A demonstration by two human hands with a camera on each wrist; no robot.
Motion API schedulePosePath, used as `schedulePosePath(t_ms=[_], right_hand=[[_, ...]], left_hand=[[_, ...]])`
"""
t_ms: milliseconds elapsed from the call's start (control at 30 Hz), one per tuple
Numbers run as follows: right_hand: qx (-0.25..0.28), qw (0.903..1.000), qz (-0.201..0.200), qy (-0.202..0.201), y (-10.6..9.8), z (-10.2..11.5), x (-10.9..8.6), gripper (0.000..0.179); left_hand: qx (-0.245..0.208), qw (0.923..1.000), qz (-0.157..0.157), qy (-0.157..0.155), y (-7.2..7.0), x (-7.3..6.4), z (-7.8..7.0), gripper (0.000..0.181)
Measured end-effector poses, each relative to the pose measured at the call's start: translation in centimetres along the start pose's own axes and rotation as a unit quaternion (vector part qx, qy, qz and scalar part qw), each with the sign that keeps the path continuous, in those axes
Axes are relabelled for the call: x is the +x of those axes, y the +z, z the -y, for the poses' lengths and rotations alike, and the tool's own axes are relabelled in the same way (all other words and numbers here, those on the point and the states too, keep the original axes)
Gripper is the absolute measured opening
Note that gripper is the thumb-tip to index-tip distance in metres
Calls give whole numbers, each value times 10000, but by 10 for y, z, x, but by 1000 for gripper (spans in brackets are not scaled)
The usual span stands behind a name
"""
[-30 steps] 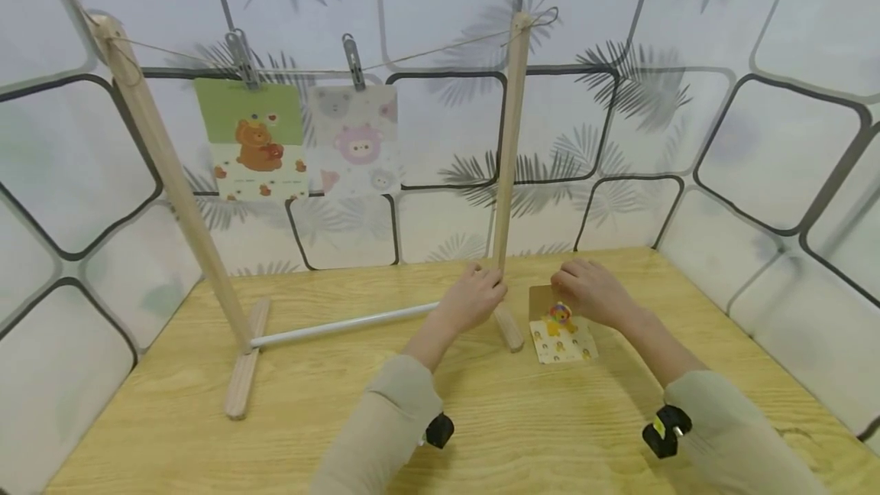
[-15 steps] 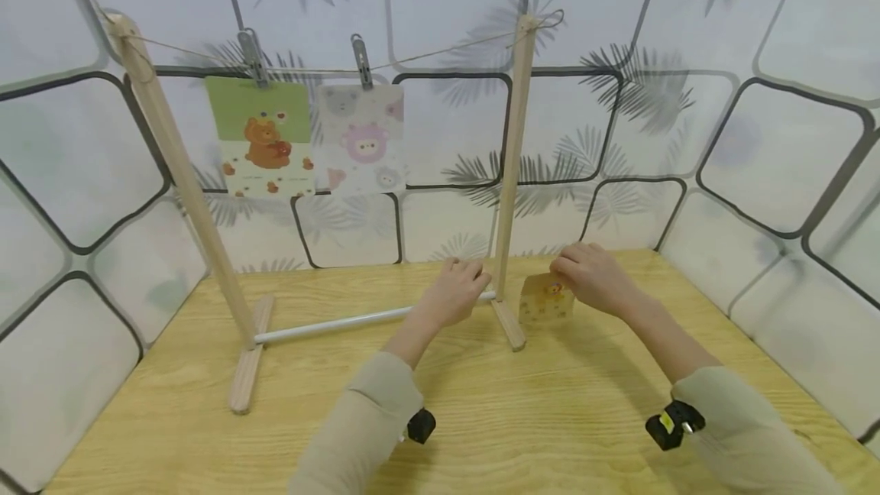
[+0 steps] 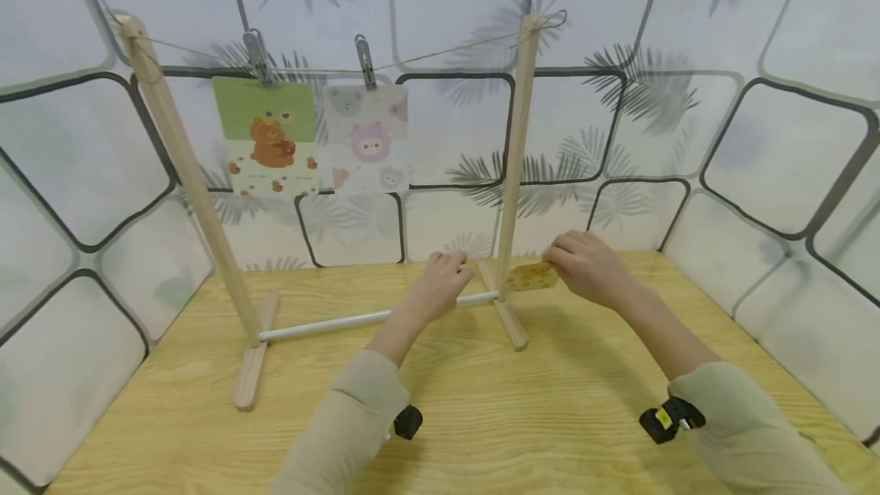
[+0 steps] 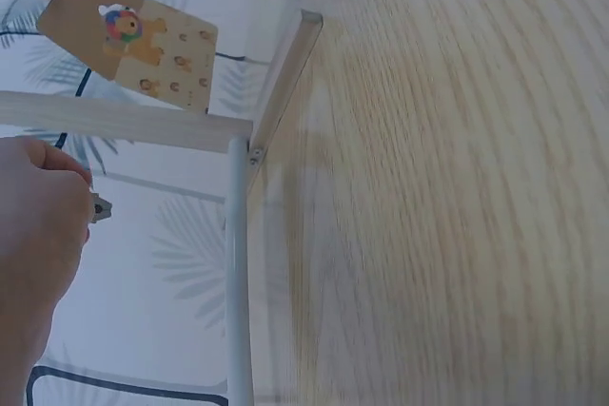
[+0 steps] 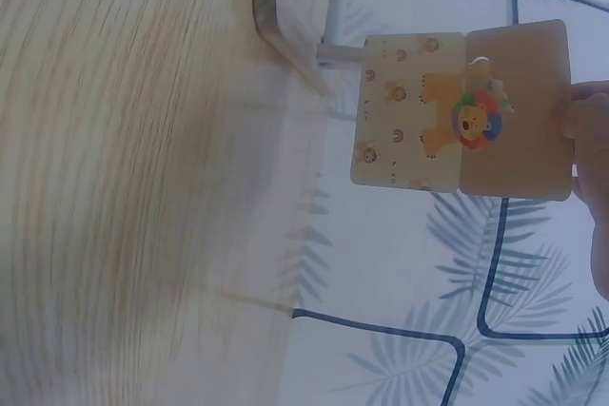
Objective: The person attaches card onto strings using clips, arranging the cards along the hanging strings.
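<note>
My right hand (image 3: 590,270) pinches a brown and cream card (image 5: 409,111) with a lion on it by its brown edge, above the table. In the head view the card shows edge-on, tilted beside the right post. My left hand (image 3: 435,287), left of that post, pinches a grey clothespin (image 4: 101,207); only its end sticks out from the fingers. On the string (image 3: 440,56) hang a green bear card (image 3: 270,136) and a pale card with a pink animal (image 3: 367,140), each under a grey clothespin.
The wooden frame has a left post (image 3: 189,174), a right post (image 3: 520,143) and a white crossbar (image 3: 357,320) low between them. Its feet rest on the wood-grain table (image 3: 481,418). Patterned curtains (image 3: 756,136) enclose the back and sides.
My right hand has lifted the lion card off the table and brought it up and left, toward the right post. My left hand has moved left and slightly up.
</note>
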State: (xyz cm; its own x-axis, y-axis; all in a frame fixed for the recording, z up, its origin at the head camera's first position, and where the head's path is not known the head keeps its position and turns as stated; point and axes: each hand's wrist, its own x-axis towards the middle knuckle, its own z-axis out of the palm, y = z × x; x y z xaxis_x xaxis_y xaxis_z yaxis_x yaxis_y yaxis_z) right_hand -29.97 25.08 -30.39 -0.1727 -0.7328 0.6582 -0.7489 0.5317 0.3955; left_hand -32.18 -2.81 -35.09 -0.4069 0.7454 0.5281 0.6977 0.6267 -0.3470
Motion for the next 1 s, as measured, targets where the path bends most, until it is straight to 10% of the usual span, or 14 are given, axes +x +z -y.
schedulePosePath(t_ms=[1000], right_hand=[[-142,9997,-170,36,28,19,38,8]], left_hand=[[19,9996,-242,-164,-13,-12,19,12]])
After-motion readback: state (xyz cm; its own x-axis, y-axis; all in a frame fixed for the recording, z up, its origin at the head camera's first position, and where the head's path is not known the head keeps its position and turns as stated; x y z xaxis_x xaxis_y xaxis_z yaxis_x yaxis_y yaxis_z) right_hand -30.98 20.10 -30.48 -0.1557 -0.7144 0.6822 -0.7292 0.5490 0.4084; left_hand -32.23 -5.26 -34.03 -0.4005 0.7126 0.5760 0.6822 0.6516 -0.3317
